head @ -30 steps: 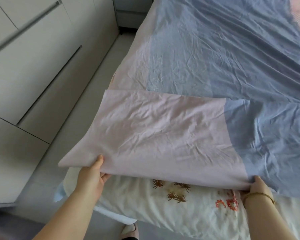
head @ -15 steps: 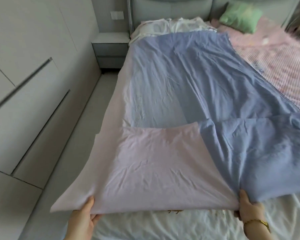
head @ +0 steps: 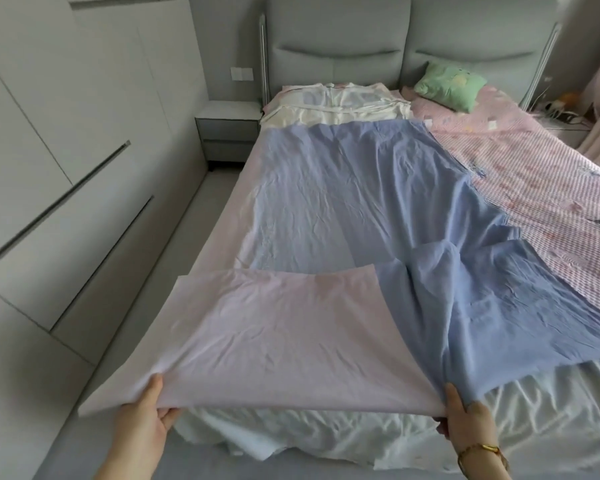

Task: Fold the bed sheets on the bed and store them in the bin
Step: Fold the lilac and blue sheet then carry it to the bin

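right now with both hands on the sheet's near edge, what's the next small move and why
Probably carry the lifted edge forward toward the headboard to halve the sheet. The left hand and right hand each pinch its near edge, held raised, while the rest lies spread flat up the bed.

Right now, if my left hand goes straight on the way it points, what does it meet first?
Your left hand grips the sheet by its pink edge. Going straight on toward the headboard, it would probably meet that sheet's flat blue part on the bed first; depth is unclear.
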